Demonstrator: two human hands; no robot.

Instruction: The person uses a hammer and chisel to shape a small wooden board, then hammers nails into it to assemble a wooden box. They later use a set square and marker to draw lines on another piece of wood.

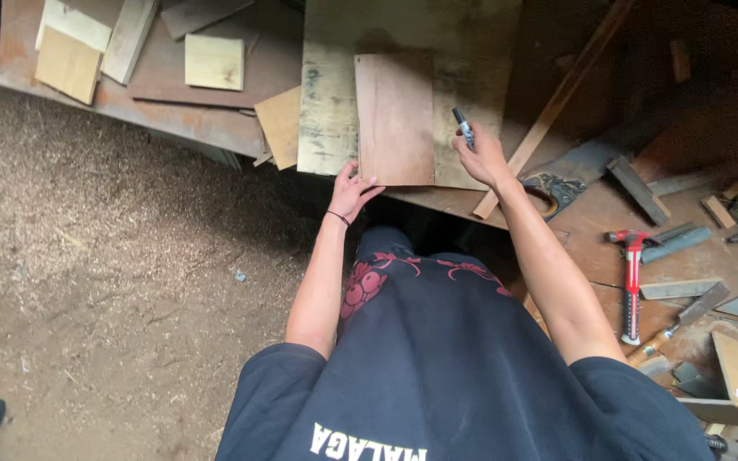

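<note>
My left hand [353,189] rests with fingers spread on the near left corner of a reddish-brown wooden board [395,119], pressing it flat on the table [172,102]. The board lies between my hands, its long axis running straight away from me, short edge toward my body. It sits on top of a larger, pale, stained plywood sheet [326,102] that reaches out past it to the left of my left hand and beyond my right. My right hand [482,158] is closed around a dark marker [464,128], held just beside the board's right edge; the marker stands nearly upright, leaning slightly away from me and to the left, and I cannot tell which end is the tip. A long thin wooden strip [557,102] runs diagonally just right of my right hand. Farther right, well apart from both hands, a red-handled hammer [631,282] lies with its handle pointing back toward me. Small pale wood offcuts [213,61] lie far to the left of my left hand.
</note>
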